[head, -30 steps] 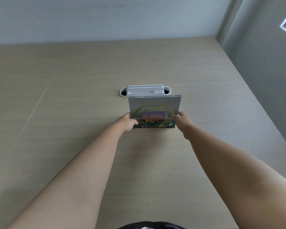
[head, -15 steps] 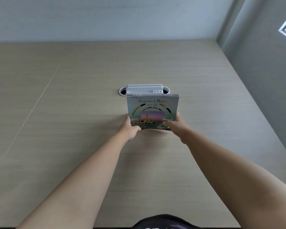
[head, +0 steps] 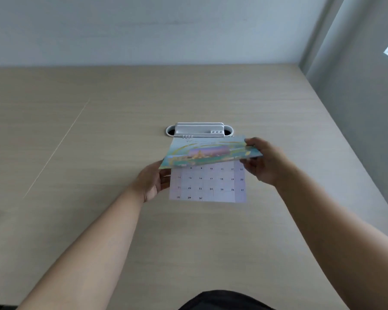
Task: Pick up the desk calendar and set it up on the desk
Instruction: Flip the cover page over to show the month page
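Observation:
The desk calendar is held above the pale wooden desk, a little beyond its middle. Its colourful cover is lifted and tilted, hinged on the wire rings at the far edge. Under it a pale page with a grid of dates hangs towards me. My left hand grips the calendar's left edge, fingers behind the date page. My right hand pinches the raised cover at its right edge. The calendar's back panel is hidden behind the pages.
A white plastic cable-port cover with small holes is set into the desk just behind the calendar. Grey walls close the desk at the back and right. A thin seam runs diagonally across the desk's left part.
The calendar was upright with its cover facing me. Now the cover is swung up and away and a date page shows beneath it. My right hand rose to the cover's right edge.

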`<state>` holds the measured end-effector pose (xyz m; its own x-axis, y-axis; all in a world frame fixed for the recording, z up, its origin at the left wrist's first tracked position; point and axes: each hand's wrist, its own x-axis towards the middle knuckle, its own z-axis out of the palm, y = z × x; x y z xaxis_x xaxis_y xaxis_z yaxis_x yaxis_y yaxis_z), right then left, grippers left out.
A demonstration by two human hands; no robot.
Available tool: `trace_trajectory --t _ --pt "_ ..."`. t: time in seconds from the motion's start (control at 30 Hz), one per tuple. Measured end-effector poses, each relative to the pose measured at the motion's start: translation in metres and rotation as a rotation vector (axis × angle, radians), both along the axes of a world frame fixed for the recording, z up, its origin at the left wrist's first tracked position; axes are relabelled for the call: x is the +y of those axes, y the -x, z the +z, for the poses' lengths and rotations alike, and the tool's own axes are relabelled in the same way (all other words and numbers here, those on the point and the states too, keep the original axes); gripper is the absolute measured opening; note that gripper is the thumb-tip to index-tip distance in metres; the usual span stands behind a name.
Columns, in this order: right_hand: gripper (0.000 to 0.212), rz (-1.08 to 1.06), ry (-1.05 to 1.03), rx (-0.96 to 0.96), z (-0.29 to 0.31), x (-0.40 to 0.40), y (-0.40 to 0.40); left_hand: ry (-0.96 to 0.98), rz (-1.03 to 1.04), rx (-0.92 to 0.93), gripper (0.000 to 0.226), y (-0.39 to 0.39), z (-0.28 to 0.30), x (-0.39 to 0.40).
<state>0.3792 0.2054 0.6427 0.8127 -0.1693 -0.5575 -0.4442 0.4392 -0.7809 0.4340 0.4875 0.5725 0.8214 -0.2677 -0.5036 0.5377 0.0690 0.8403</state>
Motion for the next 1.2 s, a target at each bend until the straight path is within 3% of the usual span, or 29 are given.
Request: trace_trajectory --t 0.13,0.2,0.37,0.5,0.57,0.73,0.9,1.1,1.2 --pt "0.026 -0.032 -0.223 -0.105 0.026 -0.001 -0.021 -0.088 -0.072 -0.084 0.012 0.000 -0.002 -0.008" --pt "0.027 -0.058 -0.255 -0.179 0.031 0.000 -0.031 -0.148 -0.070 -0.143 0.018 0.001 -0.004 -0.009" --pt "0.029 -0.017 -0.069 -0.204 0.029 0.002 -0.045 -0.159 -0.062 -0.145 0.021 -0.003 -0.003 -0.005" --pt "0.036 -0.027 0.383 -0.171 0.002 -0.005 -0.045 -0.166 -0.062 -0.135 0.020 -0.005 -0.003 -0.005" --pt "0.042 -0.006 0.511 -0.122 -0.017 -0.010 -0.043 -0.183 -0.065 -0.124 0.020 -0.006 -0.005 -0.004" --pt "0.038 0.154 0.392 0.058 -0.046 -0.011 -0.034 -0.263 -0.058 -0.121 0.018 -0.008 -0.011 -0.005" --pt "0.027 0.119 0.367 0.042 -0.046 -0.014 -0.041 -0.330 0.007 -0.118 0.049 -0.023 -0.004 -0.014" --pt "0.014 0.105 0.460 -0.021 -0.046 -0.017 -0.055 -0.343 -0.018 -0.193 0.022 -0.040 0.010 -0.029" --pt "0.013 0.047 0.417 -0.032 -0.048 -0.018 -0.064 -0.293 -0.001 -0.171 0.029 -0.049 0.015 -0.034"
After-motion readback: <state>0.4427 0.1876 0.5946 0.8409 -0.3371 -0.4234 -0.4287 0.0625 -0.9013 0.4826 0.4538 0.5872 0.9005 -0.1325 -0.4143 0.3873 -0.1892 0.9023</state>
